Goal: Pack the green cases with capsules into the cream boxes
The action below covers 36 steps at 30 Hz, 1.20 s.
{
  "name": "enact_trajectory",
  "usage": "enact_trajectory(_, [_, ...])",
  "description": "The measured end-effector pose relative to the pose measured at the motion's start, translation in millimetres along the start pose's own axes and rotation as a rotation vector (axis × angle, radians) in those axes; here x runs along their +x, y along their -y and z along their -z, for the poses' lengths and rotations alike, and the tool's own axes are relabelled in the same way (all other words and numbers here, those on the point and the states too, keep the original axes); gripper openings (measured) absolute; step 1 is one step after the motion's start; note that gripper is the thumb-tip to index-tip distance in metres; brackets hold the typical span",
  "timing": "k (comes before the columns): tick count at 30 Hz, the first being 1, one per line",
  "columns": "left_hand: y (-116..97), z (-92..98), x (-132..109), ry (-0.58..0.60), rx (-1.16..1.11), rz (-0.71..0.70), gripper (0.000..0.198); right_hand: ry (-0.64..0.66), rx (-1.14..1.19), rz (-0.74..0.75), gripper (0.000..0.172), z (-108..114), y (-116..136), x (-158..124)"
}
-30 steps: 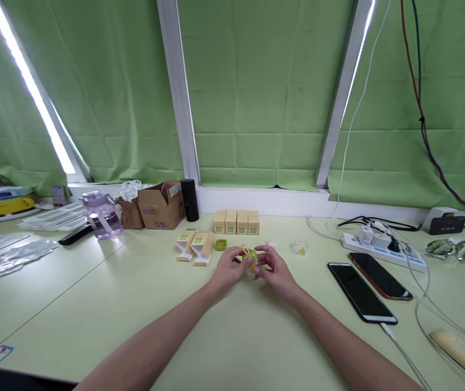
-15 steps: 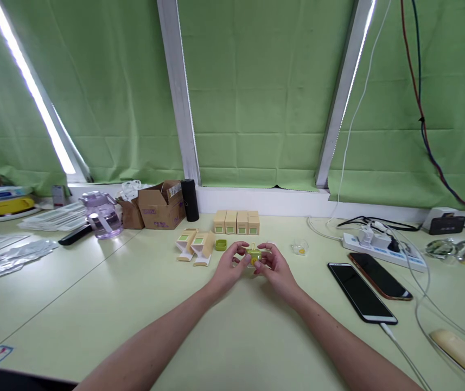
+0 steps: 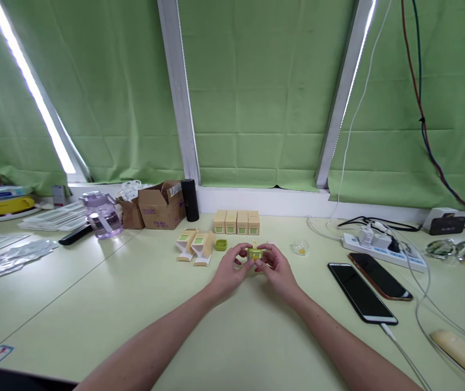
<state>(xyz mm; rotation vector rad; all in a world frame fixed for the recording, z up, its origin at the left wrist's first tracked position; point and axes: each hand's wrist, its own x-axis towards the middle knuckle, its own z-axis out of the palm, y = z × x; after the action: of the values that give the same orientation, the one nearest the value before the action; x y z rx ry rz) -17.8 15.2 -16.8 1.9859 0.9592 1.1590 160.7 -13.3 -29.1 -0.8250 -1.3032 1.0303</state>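
A small green piece with a yellow spot (image 3: 255,253) is held between both hands above the table. My left hand (image 3: 234,267) grips it from the left with thumb and fingers. From the right, my right hand (image 3: 272,266) pinches the same piece. Just left of my left hand lies a small green square tray (image 3: 221,245). Two opened cardboard pieces (image 3: 202,248) stand further left. Behind the hands, several small tan boxes (image 3: 236,222) stand in a row. A clear plastic piece (image 3: 299,247) with a yellow spot lies to the right.
At the right are two phones (image 3: 362,293), a power strip (image 3: 382,250) with cables, and a beige rounded object (image 3: 460,353). At the left stand a cardboard box (image 3: 161,209), a black cylinder (image 3: 190,201), a purple jug (image 3: 101,216) and plastic packets (image 3: 16,258).
The green piece has tilted slightly between my fingers, and my left thumb has shifted a little to the right. Everything else is in the same place.
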Motion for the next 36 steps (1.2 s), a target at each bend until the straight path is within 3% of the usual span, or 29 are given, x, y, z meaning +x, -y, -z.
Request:
enact_trajectory(11, [-2,0.6,1,-0.062,0.046,-0.058,0.035,0.0,0.06,0.007,0.04,1,8,3])
enact_trajectory(18, [-9,1.6,0,-0.1,-0.045,-0.094,0.038,-0.001,0.496,-0.145,0.042,2,4,3])
enact_trajectory(22, [-13,2.2,1,-0.11,-0.109,-0.082,0.033,-0.001,0.619,-0.198,0.033,9,-1,6])
enact_trajectory(27, [-11,2.2,1,-0.113,-0.107,-0.046,0.031,-0.007,0.608,-0.211,0.026,13,-4,8])
enact_trajectory(36, [-9,1.9,2,-0.112,-0.058,-0.021,0.027,-0.029,0.48,-0.19,0.035,13,-4,9])
